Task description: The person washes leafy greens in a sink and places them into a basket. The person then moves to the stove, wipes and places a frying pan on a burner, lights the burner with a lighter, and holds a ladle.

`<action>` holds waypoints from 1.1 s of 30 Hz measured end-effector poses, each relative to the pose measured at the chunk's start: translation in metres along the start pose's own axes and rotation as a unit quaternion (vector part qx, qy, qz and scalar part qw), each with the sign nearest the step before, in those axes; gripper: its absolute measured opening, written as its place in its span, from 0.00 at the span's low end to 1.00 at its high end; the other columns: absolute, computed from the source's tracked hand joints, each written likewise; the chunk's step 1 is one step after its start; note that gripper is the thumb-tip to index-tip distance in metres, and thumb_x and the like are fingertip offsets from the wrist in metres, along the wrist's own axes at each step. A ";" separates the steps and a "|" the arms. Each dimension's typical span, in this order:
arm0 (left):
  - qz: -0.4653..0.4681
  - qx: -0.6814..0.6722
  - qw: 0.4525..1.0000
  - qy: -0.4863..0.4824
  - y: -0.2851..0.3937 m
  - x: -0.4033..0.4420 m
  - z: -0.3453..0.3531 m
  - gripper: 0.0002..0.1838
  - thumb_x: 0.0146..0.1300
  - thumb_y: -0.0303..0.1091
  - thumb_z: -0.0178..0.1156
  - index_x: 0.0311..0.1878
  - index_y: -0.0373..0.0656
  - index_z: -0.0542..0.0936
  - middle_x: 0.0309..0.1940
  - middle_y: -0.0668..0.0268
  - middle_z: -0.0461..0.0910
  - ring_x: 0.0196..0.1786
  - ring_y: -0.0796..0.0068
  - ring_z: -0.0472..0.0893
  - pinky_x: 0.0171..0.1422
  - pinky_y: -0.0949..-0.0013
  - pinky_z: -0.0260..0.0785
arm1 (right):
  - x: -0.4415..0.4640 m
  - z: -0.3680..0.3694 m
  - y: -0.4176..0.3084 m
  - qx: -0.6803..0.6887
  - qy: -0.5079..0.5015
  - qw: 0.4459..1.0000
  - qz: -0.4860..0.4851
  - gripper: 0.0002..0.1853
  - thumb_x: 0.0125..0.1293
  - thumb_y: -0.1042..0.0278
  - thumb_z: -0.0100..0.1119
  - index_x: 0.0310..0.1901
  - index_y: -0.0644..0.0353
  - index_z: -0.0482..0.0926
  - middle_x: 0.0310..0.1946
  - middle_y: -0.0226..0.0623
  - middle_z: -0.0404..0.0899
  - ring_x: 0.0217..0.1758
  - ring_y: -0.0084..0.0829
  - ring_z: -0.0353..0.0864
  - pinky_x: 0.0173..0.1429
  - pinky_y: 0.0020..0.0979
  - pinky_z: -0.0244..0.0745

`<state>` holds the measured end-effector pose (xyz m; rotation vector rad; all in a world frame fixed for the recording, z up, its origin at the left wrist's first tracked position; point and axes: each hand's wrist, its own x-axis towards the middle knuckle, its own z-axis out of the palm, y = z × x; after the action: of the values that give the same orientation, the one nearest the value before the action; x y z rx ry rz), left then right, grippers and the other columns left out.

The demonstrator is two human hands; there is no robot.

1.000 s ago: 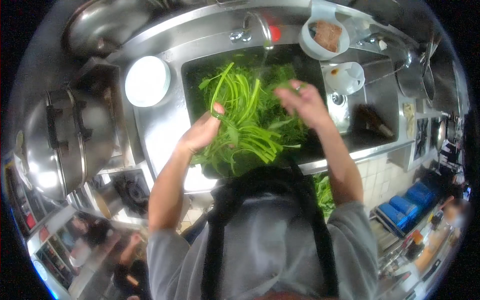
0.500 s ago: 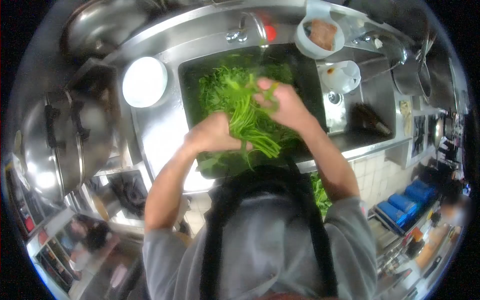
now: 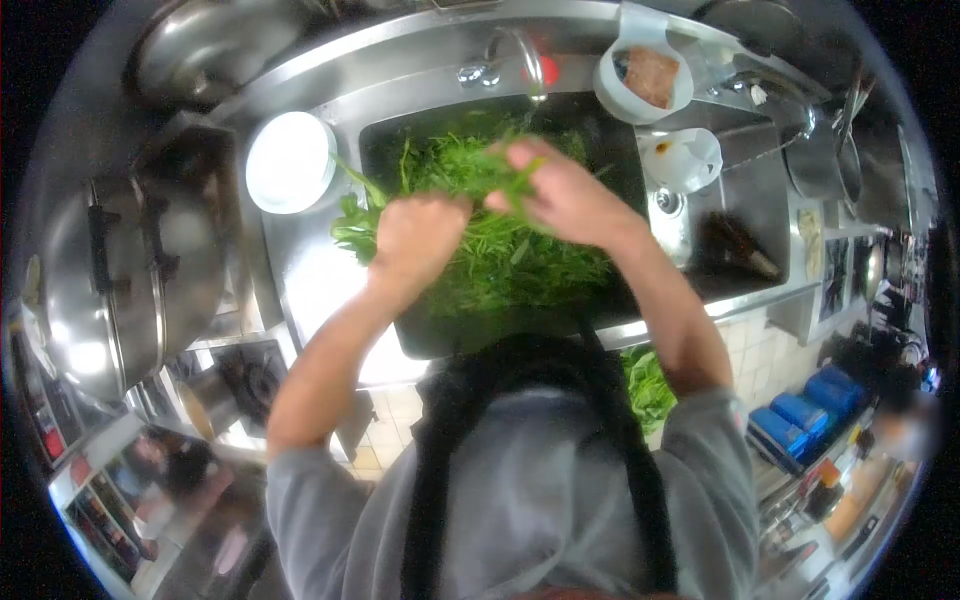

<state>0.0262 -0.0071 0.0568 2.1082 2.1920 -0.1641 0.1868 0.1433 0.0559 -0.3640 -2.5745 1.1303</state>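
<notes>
My left hand [image 3: 418, 232] is closed round a bunch of leafy greens [image 3: 352, 228], whose leaves stick out to the left over the sink's edge. Just to its right, my right hand [image 3: 560, 195] is blurred, its fingers pinched on some green stems [image 3: 522, 188]. Both hands are above the dark sink basin [image 3: 420, 335], where more loose greens [image 3: 520, 280] lie in a wide heap. The faucet [image 3: 530, 60] stands behind the heap, and its spout points down over the basin.
White plates [image 3: 291, 163] are stacked left of the basin. At the right are a white container [image 3: 640, 92] with a brown block, a white jug [image 3: 685, 160] and a second basin [image 3: 745, 190]. More greens [image 3: 648, 390] are low beside my apron. A large metal pot [image 3: 90, 340] stands far left.
My left hand has turned over and swung the bunch from the middle of the basin to its left edge. My right hand has moved left, close to my left hand.
</notes>
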 end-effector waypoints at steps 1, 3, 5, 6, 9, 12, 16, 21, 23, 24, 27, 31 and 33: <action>0.001 -0.001 1.000 -0.001 0.000 0.002 0.001 0.09 0.55 0.26 0.60 0.40 0.44 0.81 0.29 0.60 0.82 0.35 0.63 0.86 0.35 0.62 0.80 | 0.001 0.004 -0.003 0.001 0.000 1.000 0.002 0.19 0.72 0.56 0.59 0.57 0.61 0.75 0.48 0.44 0.79 0.54 0.41 0.79 0.59 0.39 0.75; 0.014 0.057 0.996 0.065 -0.006 0.004 0.004 0.10 0.53 0.28 0.61 0.41 0.44 0.81 0.28 0.64 0.81 0.32 0.68 0.85 0.34 0.66 0.79 | 0.004 0.011 -0.007 -0.100 -0.161 0.981 0.040 0.17 0.69 0.59 0.61 0.51 0.63 0.76 0.42 0.46 0.77 0.51 0.47 0.78 0.54 0.41 0.75; 0.002 0.050 0.994 0.101 -0.016 0.000 0.007 0.11 0.53 0.28 0.61 0.41 0.44 0.81 0.27 0.65 0.80 0.31 0.69 0.84 0.33 0.66 0.79 | 0.005 0.010 -0.007 -0.062 -0.180 0.980 0.064 0.16 0.68 0.59 0.61 0.49 0.63 0.75 0.41 0.46 0.77 0.49 0.48 0.78 0.52 0.41 0.75; -0.007 0.044 0.989 0.140 -0.022 -0.002 0.008 0.11 0.52 0.28 0.61 0.41 0.43 0.80 0.26 0.66 0.79 0.30 0.70 0.83 0.32 0.67 0.78 | 0.006 0.008 -0.006 -0.026 -0.197 0.976 0.089 0.15 0.68 0.60 0.62 0.47 0.63 0.75 0.39 0.46 0.76 0.47 0.49 0.77 0.50 0.42 0.75; 0.035 0.039 0.982 0.182 -0.031 -0.009 0.011 0.12 0.52 0.28 0.61 0.42 0.43 0.80 0.25 0.68 0.78 0.29 0.71 0.82 0.31 0.68 0.76 | 0.000 0.005 0.001 0.013 -0.168 0.984 0.059 0.14 0.67 0.60 0.63 0.45 0.61 0.76 0.37 0.46 0.75 0.44 0.48 0.77 0.47 0.42 0.74; 0.063 0.046 0.975 0.210 -0.029 -0.003 0.013 0.05 0.53 0.28 0.61 0.34 0.45 0.79 0.23 0.70 0.78 0.26 0.74 0.81 0.29 0.71 0.74 | 0.003 0.014 0.001 0.082 -0.090 0.993 -0.003 0.12 0.67 0.61 0.63 0.42 0.61 0.76 0.34 0.46 0.74 0.39 0.48 0.76 0.45 0.42 0.73; 0.071 0.033 0.972 0.220 -0.032 0.002 0.011 0.06 0.52 0.29 0.62 0.34 0.45 0.79 0.23 0.69 0.77 0.26 0.74 0.81 0.29 0.70 0.74 | 0.002 0.023 -0.001 0.057 -0.091 0.993 -0.037 0.12 0.67 0.61 0.64 0.42 0.62 0.77 0.32 0.44 0.73 0.38 0.45 0.77 0.45 0.40 0.73; 0.090 0.054 0.964 0.243 -0.069 -0.015 0.014 0.08 0.49 0.29 0.63 0.35 0.44 0.79 0.25 0.69 0.79 0.27 0.75 0.81 0.28 0.71 0.74 | -0.026 -0.008 0.013 0.086 -0.192 0.970 0.120 0.14 0.68 0.58 0.62 0.47 0.60 0.80 0.32 0.44 0.81 0.35 0.41 0.81 0.43 0.39 0.77; 0.100 0.059 0.958 0.263 -0.076 -0.020 0.013 0.07 0.50 0.29 0.63 0.35 0.44 0.79 0.26 0.69 0.79 0.27 0.76 0.81 0.28 0.71 0.74 | -0.043 -0.020 0.020 0.132 -0.183 0.947 0.229 0.15 0.69 0.57 0.62 0.48 0.61 0.80 0.32 0.42 0.82 0.34 0.37 0.81 0.42 0.38 0.77; 0.103 0.053 0.956 0.271 -0.078 -0.022 0.014 0.10 0.51 0.28 0.63 0.38 0.44 0.80 0.25 0.69 0.79 0.26 0.76 0.80 0.27 0.71 0.73 | -0.047 -0.023 0.021 0.173 -0.170 0.909 0.339 0.17 0.70 0.56 0.61 0.50 0.61 0.80 0.32 0.39 0.83 0.33 0.33 0.81 0.41 0.37 0.77; 0.106 0.051 0.959 0.259 -0.070 -0.023 0.016 0.19 0.52 0.27 0.62 0.50 0.42 0.78 0.23 0.70 0.78 0.24 0.77 0.78 0.25 0.72 0.72 | -0.054 -0.023 0.032 0.272 -0.072 0.882 0.377 0.20 0.71 0.54 0.62 0.52 0.65 0.80 0.35 0.34 0.83 0.36 0.29 0.80 0.43 0.36 0.77; 0.115 0.058 0.971 0.203 -0.051 -0.016 0.010 0.39 0.53 0.25 0.62 0.72 0.38 0.65 0.21 0.70 0.76 0.21 0.78 0.77 0.22 0.72 0.71 | -0.032 -0.004 0.019 0.151 -0.011 0.981 0.118 0.15 0.70 0.58 0.64 0.46 0.63 0.79 0.32 0.31 0.77 0.36 0.24 0.75 0.43 0.30 0.74; 0.123 0.052 0.968 0.215 -0.040 -0.010 0.006 0.42 0.53 0.25 0.62 0.74 0.36 0.61 0.21 0.69 0.77 0.21 0.77 0.77 0.22 0.71 0.70 | -0.011 0.003 0.002 0.073 -0.031 0.997 0.002 0.16 0.68 0.58 0.65 0.45 0.64 0.78 0.34 0.39 0.74 0.37 0.32 0.74 0.43 0.33 0.73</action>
<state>-0.0139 -0.0192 0.0524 2.6604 2.1332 0.2226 0.1961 0.1383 0.0502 -0.3043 -2.5244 1.3414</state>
